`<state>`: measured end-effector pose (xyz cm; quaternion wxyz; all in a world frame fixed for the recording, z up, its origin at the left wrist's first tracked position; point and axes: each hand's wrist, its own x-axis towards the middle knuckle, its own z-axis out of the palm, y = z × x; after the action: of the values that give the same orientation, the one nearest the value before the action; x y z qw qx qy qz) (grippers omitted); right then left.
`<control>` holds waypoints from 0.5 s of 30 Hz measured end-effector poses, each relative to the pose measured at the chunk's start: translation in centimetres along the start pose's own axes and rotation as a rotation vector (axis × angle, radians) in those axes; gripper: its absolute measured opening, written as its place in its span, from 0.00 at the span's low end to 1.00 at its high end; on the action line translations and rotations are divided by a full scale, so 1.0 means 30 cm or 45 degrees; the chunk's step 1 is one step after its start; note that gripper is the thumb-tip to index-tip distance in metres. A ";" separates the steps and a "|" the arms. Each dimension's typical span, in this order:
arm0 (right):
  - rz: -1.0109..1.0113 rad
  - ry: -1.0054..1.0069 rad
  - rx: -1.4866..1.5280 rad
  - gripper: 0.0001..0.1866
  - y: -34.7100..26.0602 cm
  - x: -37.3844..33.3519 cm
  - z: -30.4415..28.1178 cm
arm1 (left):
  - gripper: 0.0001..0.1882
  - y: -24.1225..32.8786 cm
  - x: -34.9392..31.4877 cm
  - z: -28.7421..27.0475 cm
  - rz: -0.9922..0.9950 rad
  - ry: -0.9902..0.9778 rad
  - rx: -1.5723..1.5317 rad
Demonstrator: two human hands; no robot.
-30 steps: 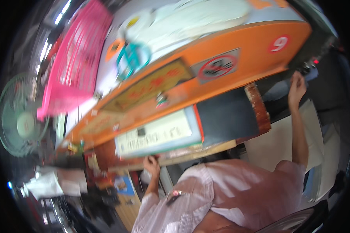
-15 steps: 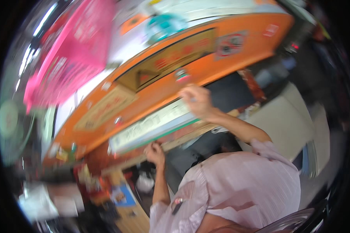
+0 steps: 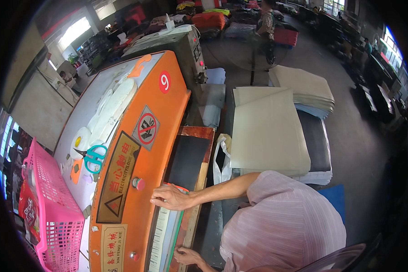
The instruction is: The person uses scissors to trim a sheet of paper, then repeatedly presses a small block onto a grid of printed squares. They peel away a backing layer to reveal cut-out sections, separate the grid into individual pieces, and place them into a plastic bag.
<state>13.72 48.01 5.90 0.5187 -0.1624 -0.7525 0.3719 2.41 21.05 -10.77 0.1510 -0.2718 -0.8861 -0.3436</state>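
Observation:
In front of the orange machine panel (image 3: 156,131) lies a long flat board (image 3: 170,242) with a green edge and a white, dark-marked sheet. My right hand (image 3: 171,198) is over the board's far end, beside the panel, its fingers curled; whatever is under them is hidden. Closer to me, my left hand (image 3: 189,256) rests by the board's green edge and the wooden strip (image 3: 191,224), fingers bent inward. What it grips, if anything, does not show. A red-topped push button (image 3: 138,183) sticks out of the panel near my right hand.
Teal-handled scissors (image 3: 94,159) and a tape roll (image 3: 80,139) lie on the machine's white top. A pink basket (image 3: 56,204) stands beside them. To the right is a stack of pale sheets (image 3: 272,131). A person (image 3: 266,31) stands farther back among piled materials.
My view has turned, so the machine now runs up the left side and more of the room shows. Both hands stay by the board, and the blur has mostly cleared.

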 end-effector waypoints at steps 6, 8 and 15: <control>-0.108 0.106 -0.095 0.16 0.006 0.170 0.024 | 0.12 0.021 0.004 -0.028 -0.088 -0.065 0.004; 0.005 0.009 -0.077 0.13 0.005 0.150 0.009 | 0.12 0.031 0.014 -0.057 -0.073 -0.060 0.012; 0.170 -0.346 0.006 0.11 0.020 -0.107 0.015 | 0.11 0.061 0.038 -0.106 0.052 0.052 0.021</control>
<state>14.53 46.23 3.26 0.3866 -0.1591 -0.8024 0.4259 2.82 20.42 -7.00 0.1782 -0.2818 -0.8799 -0.3387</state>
